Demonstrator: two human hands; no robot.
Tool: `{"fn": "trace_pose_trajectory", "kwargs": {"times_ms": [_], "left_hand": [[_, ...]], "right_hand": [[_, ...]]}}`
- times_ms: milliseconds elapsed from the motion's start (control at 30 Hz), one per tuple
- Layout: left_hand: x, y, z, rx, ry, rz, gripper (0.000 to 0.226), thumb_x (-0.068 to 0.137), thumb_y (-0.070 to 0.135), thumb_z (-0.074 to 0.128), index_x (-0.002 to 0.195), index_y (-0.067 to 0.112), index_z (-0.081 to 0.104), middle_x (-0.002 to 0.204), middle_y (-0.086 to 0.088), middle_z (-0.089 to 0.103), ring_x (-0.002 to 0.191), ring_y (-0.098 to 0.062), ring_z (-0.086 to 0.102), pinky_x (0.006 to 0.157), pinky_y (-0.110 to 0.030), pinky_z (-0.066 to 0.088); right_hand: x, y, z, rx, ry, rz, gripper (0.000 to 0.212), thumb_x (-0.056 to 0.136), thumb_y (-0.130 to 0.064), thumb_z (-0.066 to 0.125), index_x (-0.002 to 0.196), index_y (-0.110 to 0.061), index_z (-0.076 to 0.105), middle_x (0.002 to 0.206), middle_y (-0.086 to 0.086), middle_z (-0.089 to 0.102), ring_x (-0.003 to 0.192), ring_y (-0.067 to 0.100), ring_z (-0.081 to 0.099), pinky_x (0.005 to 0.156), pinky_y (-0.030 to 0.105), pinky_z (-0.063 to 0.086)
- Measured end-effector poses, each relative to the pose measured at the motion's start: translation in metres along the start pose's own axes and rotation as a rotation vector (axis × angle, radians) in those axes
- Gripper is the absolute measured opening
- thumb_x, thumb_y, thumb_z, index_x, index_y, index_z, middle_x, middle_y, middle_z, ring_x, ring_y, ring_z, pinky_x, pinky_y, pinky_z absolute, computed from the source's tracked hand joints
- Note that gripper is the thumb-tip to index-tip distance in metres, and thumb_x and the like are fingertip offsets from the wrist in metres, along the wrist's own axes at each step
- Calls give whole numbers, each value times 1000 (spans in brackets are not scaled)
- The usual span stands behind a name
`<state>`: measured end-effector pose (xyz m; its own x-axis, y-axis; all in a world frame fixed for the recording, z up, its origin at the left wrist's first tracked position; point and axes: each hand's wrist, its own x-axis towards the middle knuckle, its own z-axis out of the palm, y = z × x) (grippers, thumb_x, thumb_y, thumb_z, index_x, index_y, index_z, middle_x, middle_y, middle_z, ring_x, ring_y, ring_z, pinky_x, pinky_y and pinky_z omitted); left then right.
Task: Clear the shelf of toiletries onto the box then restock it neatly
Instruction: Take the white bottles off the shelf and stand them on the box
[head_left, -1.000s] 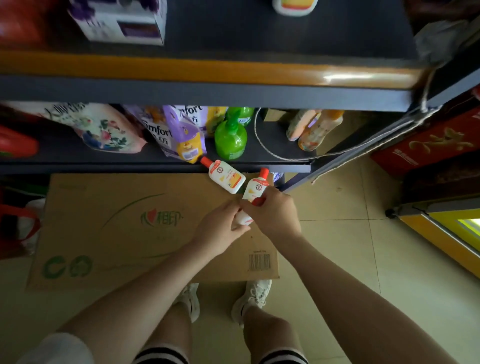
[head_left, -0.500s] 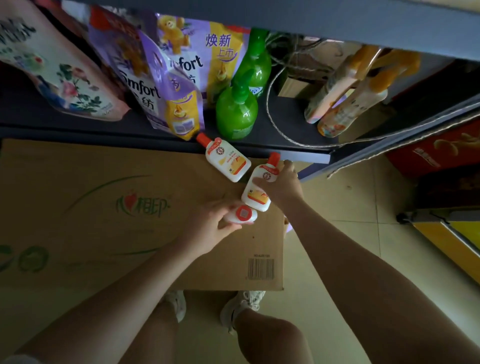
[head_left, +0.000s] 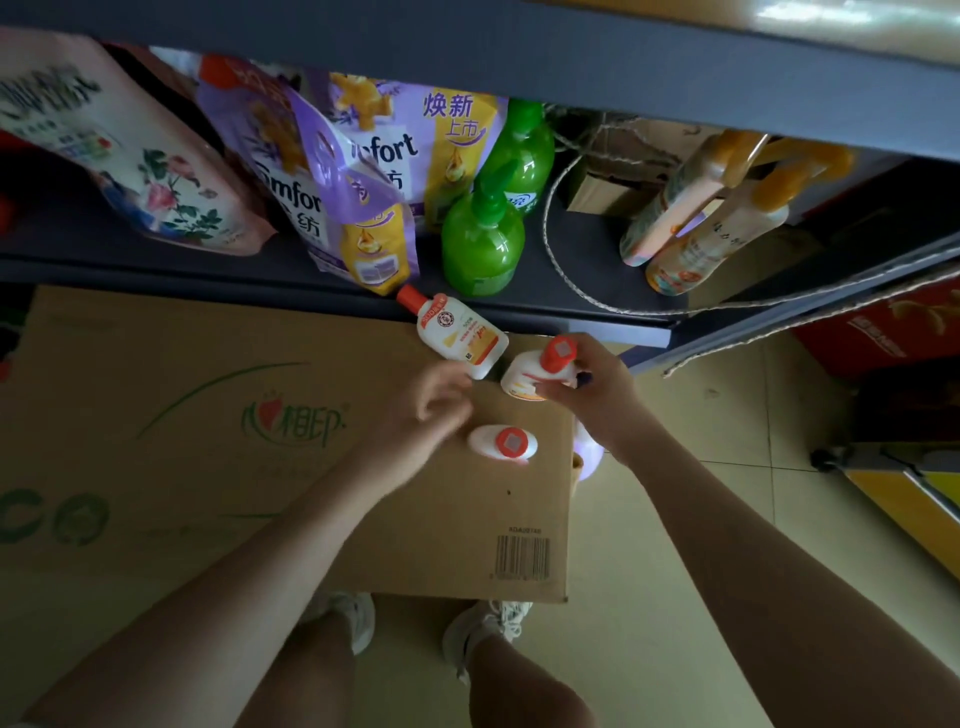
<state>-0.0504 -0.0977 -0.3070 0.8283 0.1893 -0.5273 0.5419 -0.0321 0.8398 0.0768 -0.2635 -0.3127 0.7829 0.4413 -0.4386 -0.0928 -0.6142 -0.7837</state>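
Three small white bottles with red caps are on the cardboard box (head_left: 208, 441). One lies flat (head_left: 460, 333) near the shelf edge. One stands upright (head_left: 504, 442) just right of my left hand (head_left: 431, 410), which hovers blurred with loosely curled fingers and holds nothing. My right hand (head_left: 597, 395) grips the third bottle (head_left: 535, 371), upright on the box's far right corner. On the dark shelf (head_left: 582, 260) stand two green pump bottles (head_left: 483, 244), purple Comfort pouches (head_left: 337, 187), a floral pouch (head_left: 130, 156) and two peach bottles (head_left: 696, 218).
A rope loop (head_left: 561, 270) lies on the shelf beside a small brown carton (head_left: 602, 187). The upper shelf board (head_left: 519, 52) overhangs. Red cartons (head_left: 883, 332) and a yellow-edged cabinet (head_left: 914, 499) stand right. My shoes (head_left: 488, 629) are on the tiled floor.
My left hand let go of the bottle that now stands upright and drew away to the left. My right hand turned its bottle upright on the box corner.
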Motion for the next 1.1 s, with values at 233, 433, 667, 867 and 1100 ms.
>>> {"fn": "trace_pose_trajectory", "kwargs": {"times_ms": [233,433,667,867,1100], "left_hand": [[86,-7,-2,322,556,-247,73,74,51,68,123,2,47,124,-16,50,113,-31,51,90,-42,46],[107,15,18,292,642,-534,95,58,70,70,127,12,41,131,-10,32,118,-28,36,93,-41,37],[102,-2,8,308,482,-184,68,69,47,75,121,14,47,127,-10,44,114,-28,46,87,-35,43],[69,0,-2,288,238,196,50,78,20,72,123,15,51,107,4,61,96,-13,57,77,-24,43],[60,5,-7,371,-65,329,35,82,11,68,114,13,53,105,8,59,101,-18,60,87,-29,46]], "right_hand": [[-6,-8,1,-148,-181,-53,39,78,-17,74,106,-32,50,109,-4,57,102,16,54,89,28,44],[-9,-8,1,-240,-197,-101,42,81,-16,70,119,-22,54,112,-8,56,103,14,53,94,33,47],[-19,-8,0,-258,-173,-134,36,81,-15,70,115,-20,58,107,-13,52,102,10,51,92,28,44],[-22,-6,4,-226,-146,-106,34,81,-11,69,113,-20,60,106,-12,56,103,13,55,92,32,47],[-30,-1,11,-115,-184,-21,34,82,-15,69,115,-18,58,109,-1,60,105,17,56,90,30,47]]}}
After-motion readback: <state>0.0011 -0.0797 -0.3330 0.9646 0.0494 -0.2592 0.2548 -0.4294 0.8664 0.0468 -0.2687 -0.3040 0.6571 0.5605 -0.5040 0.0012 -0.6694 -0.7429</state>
